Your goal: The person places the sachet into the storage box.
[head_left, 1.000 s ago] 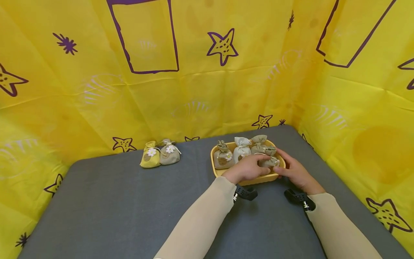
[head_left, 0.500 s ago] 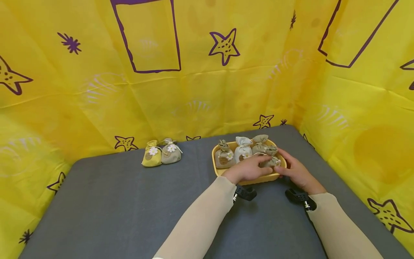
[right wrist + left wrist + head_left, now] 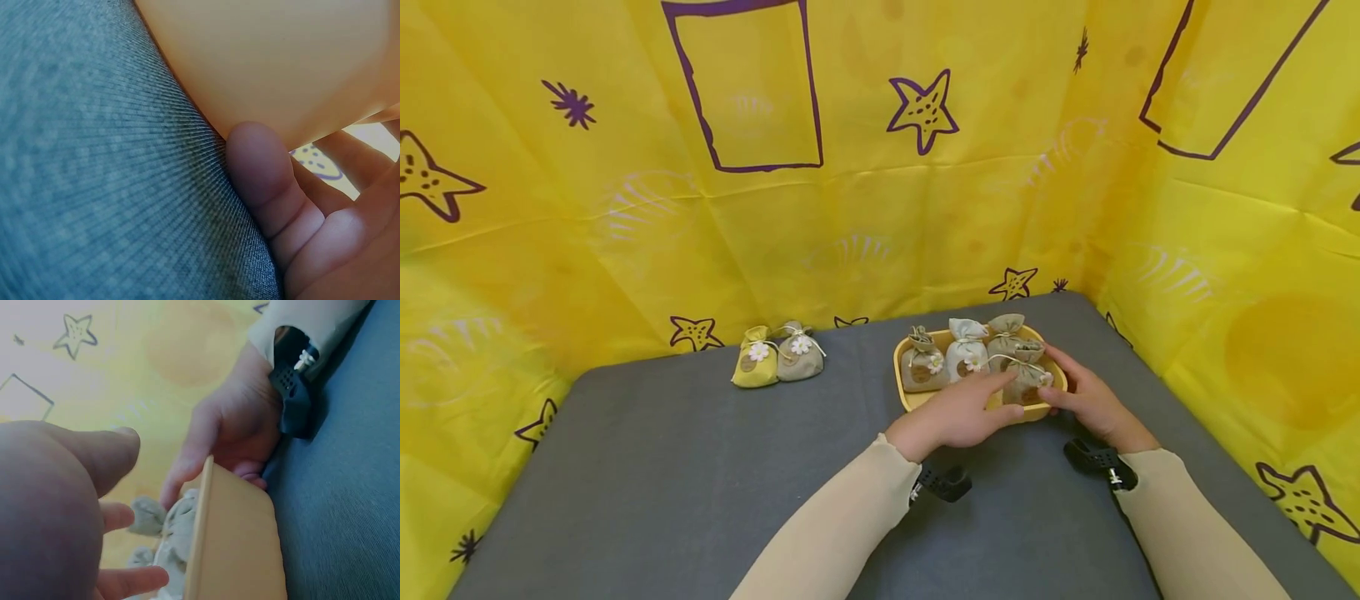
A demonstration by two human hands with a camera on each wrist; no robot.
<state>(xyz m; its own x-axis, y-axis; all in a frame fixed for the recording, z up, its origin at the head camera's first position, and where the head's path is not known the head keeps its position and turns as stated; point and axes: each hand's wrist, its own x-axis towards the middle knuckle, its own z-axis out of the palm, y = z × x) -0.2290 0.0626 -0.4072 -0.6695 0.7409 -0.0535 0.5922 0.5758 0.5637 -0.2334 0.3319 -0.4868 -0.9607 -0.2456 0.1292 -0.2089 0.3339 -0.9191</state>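
Note:
A yellow plastic basket [image 3: 898,372] stands on the dark grey cloth, holding several small drawstring pouches with flower trims. Among them are a brown-grey pouch [image 3: 917,367] at its left end, a white pouch [image 3: 966,352] beside it, and a beige pouch [image 3: 1024,385] at the front right. My right hand [image 3: 1096,410] grips the basket's right end, its thumb at the near rim. In the right wrist view, a fingertip [image 3: 256,156] presses low against the basket wall. My left hand [image 3: 958,414] hovers over the near rim, fingers extended and nothing held.
Farther left on the cloth, a yellow pouch [image 3: 756,360] and a grey pouch [image 3: 800,354] sit side by side against the backdrop. Yellow printed fabric [image 3: 865,200] rises as a wall behind and along the right side.
My left hand has let go of the front right beige pouch and drawn back left and toward me. That pouch now lies in the basket. My right hand has kept its grip.

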